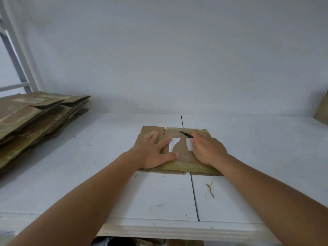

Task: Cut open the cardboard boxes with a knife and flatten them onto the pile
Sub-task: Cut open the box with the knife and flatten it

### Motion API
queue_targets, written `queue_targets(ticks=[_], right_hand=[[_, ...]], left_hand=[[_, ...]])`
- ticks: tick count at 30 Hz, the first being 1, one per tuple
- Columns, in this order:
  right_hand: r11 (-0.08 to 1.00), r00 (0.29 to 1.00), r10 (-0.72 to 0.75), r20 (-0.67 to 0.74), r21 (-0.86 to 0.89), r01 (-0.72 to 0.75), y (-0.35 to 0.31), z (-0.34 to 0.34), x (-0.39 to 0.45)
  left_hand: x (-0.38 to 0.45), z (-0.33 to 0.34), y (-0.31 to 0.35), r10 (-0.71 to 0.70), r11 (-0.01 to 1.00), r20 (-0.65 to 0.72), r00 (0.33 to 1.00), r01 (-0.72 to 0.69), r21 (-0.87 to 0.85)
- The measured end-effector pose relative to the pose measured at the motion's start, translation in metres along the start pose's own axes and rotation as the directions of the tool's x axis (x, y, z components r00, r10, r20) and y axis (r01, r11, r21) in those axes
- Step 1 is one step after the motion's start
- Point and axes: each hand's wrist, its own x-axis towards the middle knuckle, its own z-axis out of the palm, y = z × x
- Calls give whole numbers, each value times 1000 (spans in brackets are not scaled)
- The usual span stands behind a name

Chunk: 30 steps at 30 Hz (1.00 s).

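A flattened box (177, 151) lies on the white desk (248, 157), well apart from the pile (35, 118) at far left. The left hand (152, 151) presses it with straight, spread fingers. The right hand (205, 150) rests on it, fingers curled round a dark knife (186, 134).

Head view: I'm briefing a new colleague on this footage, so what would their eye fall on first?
First, the two hands pressing a flattened cardboard box at the middle of the white table. The left hand lies flat and spread on it; the right hand holds a dark knife whose blade points away over the cardboard. Next, the pile of flattened boxes at far left.
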Motion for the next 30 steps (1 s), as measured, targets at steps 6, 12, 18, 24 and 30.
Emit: queue_targets(ticks=[6, 12, 18, 24, 30], right_hand=[[995, 995, -98, -24, 16, 99, -14, -5, -5], [994, 994, -110, 14, 6, 110, -20, 1, 0], [997, 997, -71, -42, 35, 72, -6, 4, -1], [997, 997, -64, -39, 43, 66, -8, 4, -2], [998, 997, -60, -49, 29, 61, -5, 3, -3]], left_hand=[[-1, 1, 1, -1, 1000, -47, 999, 2, 14], [-1, 1, 3, -12, 1000, -17, 1000, 12, 25], [-2, 4, 1, -31, 1000, -47, 998, 31, 1], [-3, 3, 1, -24, 1000, -68, 997, 25, 15], [-6, 1, 0, -24, 1000, -47, 999, 24, 1]])
